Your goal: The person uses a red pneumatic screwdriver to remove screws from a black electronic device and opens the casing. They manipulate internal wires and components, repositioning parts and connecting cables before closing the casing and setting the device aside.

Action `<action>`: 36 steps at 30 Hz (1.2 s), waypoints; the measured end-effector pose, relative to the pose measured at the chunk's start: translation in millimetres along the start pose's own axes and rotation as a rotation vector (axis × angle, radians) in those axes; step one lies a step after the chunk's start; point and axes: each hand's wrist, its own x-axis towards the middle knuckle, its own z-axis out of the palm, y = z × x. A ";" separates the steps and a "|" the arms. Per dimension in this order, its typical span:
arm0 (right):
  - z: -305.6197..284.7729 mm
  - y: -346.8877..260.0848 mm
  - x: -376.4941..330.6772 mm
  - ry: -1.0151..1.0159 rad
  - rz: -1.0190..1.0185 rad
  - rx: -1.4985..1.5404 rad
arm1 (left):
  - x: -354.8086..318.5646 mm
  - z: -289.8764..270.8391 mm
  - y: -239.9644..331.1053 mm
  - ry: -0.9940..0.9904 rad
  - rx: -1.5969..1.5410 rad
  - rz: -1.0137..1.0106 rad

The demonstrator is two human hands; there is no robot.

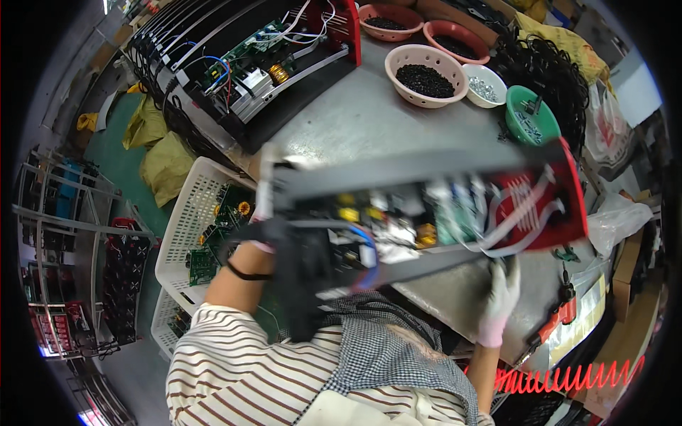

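Note:
An open black device chassis (398, 167) with a red end panel (574, 192) hangs tilted over the near part of the table, smeared by motion. Inside it are a circuit board, an orange coil and loose white and blue wires. My left hand (263, 202), gloved, grips the chassis at its left end, where black parts hide most of the fingers. At the lower right edge, my right hand (504, 292) in a white and pink glove holds the chassis from below, its fingertips partly hidden behind the edge.
Similar open chassis units (249, 92) stand in a row at the far left. Bowls of small black parts (425, 80) and screws (485, 86) sit at the back right, beside black cables (543, 60). A white crate (186, 213) holds circuit boards. A red power screwdriver (561, 314) lies right.

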 end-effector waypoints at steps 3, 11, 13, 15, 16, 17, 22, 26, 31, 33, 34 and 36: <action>47.7 -5.0 29.0 -0.275 -0.053 0.085 | -14.4 -80.5 22.2 0.176 -0.104 0.095; 110.2 3.0 113.3 -0.381 -0.217 -0.164 | -30.7 -170.5 28.2 -0.145 -0.475 0.182; 113.0 2.6 126.0 -0.348 -0.245 -0.206 | -24.3 -178.7 23.1 -0.154 -0.501 0.203; 116.4 -5.3 143.2 -0.324 -0.392 -0.375 | -17.6 -191.4 14.5 -0.001 -0.476 0.222; 120.6 -13.6 149.0 -0.314 -0.464 -0.458 | -5.6 -181.1 22.2 0.018 -0.431 0.222; 127.1 -21.6 153.0 -0.301 -0.496 -0.490 | -1.9 -162.1 18.6 0.474 -0.457 0.109; 167.2 2.0 170.6 -0.335 -0.620 -0.659 | 54.2 -199.0 -4.4 -0.058 -0.451 0.216; 180.2 9.7 143.2 -0.197 -0.802 -0.866 | 59.7 -171.7 4.4 0.221 -0.392 0.190; 215.0 -5.3 125.6 -0.353 -0.802 -0.889 | 59.5 -133.6 27.8 0.227 -0.524 0.147; 232.4 -6.9 123.2 -0.437 -0.776 -0.866 | 57.3 -106.9 47.9 0.006 -0.665 0.102; 244.5 -11.7 121.1 -0.441 -0.755 -0.888 | 58.4 -102.9 51.4 -0.022 -0.716 0.075; 264.2 -23.9 111.9 -0.444 -0.707 -0.933 | 61.0 -101.6 52.7 -0.036 -0.801 0.028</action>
